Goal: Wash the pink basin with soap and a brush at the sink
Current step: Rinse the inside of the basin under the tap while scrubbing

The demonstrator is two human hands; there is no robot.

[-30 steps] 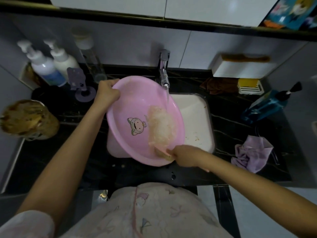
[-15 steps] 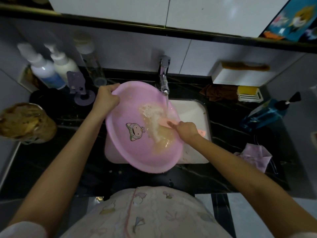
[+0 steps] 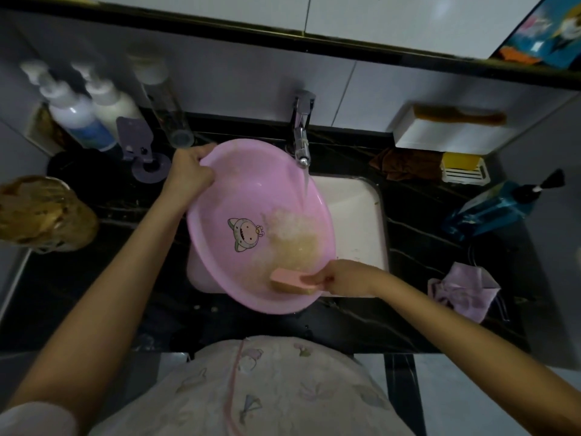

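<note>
My left hand (image 3: 188, 174) is gripping the basin (image 3: 251, 196), tipping it so water drains, while my right hand (image 3: 342, 276) is gripping the brush (image 3: 292, 280) to scrub.

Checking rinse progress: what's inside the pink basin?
Inside the round pink plastic basin: a cartoon print, foamy brownish suds under the water stream, and a pink rectangular brush in the right hand. Surface beneath the suds is hidden.

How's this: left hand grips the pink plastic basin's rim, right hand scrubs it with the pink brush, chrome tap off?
No: the chrome tap is running; the head view shows water falling into the pink plastic basin. The left hand on the rim, right hand with the pink brush: correct.
</note>
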